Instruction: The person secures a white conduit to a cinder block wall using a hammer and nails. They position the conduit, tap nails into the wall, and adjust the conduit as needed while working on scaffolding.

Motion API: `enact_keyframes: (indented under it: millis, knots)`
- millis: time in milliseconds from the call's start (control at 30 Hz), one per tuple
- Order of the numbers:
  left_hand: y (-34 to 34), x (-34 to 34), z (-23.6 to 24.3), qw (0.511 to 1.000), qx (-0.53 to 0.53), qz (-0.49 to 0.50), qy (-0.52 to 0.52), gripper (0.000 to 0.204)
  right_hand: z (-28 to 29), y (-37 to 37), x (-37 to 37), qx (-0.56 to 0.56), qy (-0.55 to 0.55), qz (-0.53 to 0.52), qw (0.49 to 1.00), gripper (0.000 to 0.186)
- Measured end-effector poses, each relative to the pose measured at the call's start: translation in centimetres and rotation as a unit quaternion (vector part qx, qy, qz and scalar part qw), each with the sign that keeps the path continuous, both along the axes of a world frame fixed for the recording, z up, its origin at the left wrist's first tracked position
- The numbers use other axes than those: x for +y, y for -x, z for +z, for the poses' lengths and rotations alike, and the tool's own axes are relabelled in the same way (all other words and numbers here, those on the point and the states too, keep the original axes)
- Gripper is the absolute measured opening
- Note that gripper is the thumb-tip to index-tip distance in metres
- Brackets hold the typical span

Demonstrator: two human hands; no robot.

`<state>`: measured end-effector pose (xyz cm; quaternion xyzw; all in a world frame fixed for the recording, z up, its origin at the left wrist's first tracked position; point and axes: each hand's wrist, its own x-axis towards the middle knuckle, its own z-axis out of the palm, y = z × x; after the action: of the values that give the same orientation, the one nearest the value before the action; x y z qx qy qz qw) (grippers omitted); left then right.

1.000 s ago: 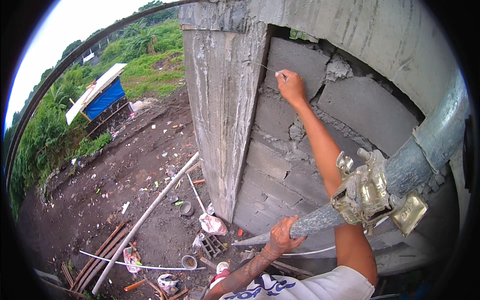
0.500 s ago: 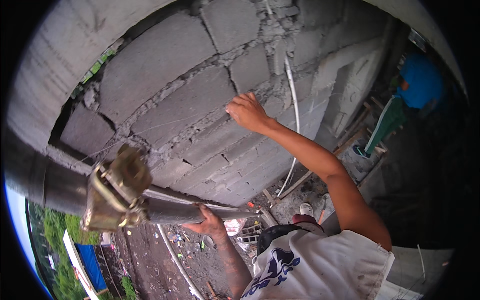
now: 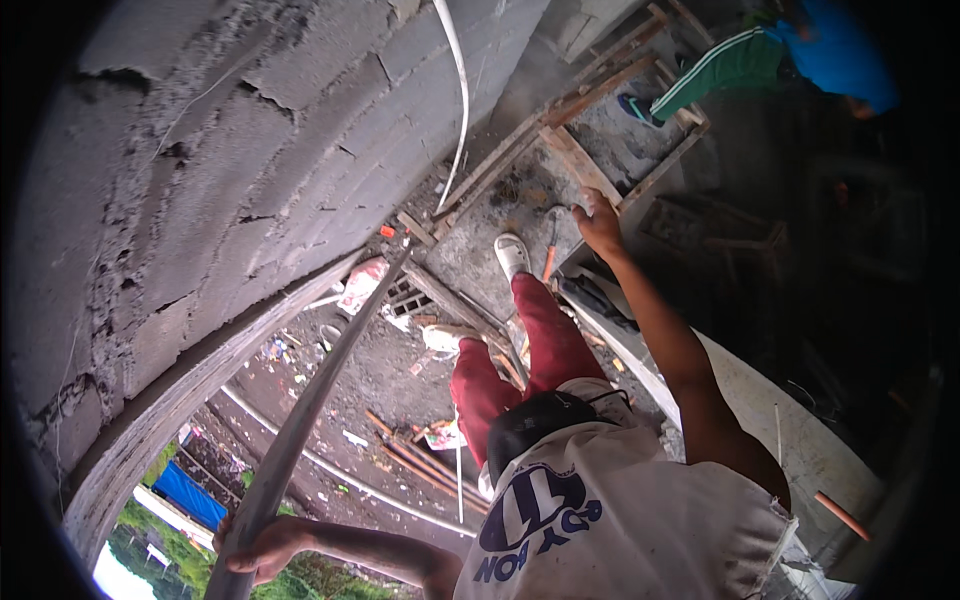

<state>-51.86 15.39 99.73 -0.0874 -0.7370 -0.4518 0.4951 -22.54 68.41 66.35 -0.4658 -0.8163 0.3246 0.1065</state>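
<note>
My left hand (image 3: 262,545) is closed around a long grey metal pole (image 3: 330,375), which slants up toward the foot of the block wall (image 3: 300,120). My right arm reaches over the ground, its hand (image 3: 602,220) raised with fingers loosely bent and apart, nothing visible between them. Below that hand lie a tool with an orange handle (image 3: 550,260) and wooden boards (image 3: 572,160). A thin line (image 3: 190,105) runs along the wall face at the upper left.
A co-worker in blue and green (image 3: 830,50) is at the upper right among timber frames. A white hose (image 3: 458,90) hangs down the wall. Below are rubble, hollow blocks (image 3: 410,300), a bag (image 3: 362,280), long pipes (image 3: 340,470) and a concrete ledge (image 3: 830,470).
The view has swung right and downward. My right hand has left the upper blockwork and line and dropped away from the wall. My left hand still grips the pole; its clamp is out of view.
</note>
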Motion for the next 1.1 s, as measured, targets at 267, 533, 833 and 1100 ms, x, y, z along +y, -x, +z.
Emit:
enact_keyframes:
  millis: [267, 533, 833, 1100]
  knots:
    - [0.1, 2.3, -1.8, 0.993, -0.019, 0.089, 0.076, 0.071, -20.2, -15.3, -7.6, -0.313, 0.278, 0.055, 0.906, 0.049]
    - [-13.8, 6.2, -22.2, 0.756, -0.617, 0.147, 0.16, 0.058, -27.5, -9.6, -4.9, -0.217, 0.266, 0.002, 0.939, 0.045]
    - [-21.7, 19.6, -65.5, 0.468, -0.761, -0.239, 0.381, 0.047, -43.5, -13.8, -2.6, -0.209, 0.241, -0.066, 0.945, 0.044]
    - [-24.7, 14.8, -94.0, 0.276, -0.786, -0.206, 0.513, 0.033, -56.3, -20.9, -3.9, -0.279, 0.28, -0.111, 0.912, 0.045]
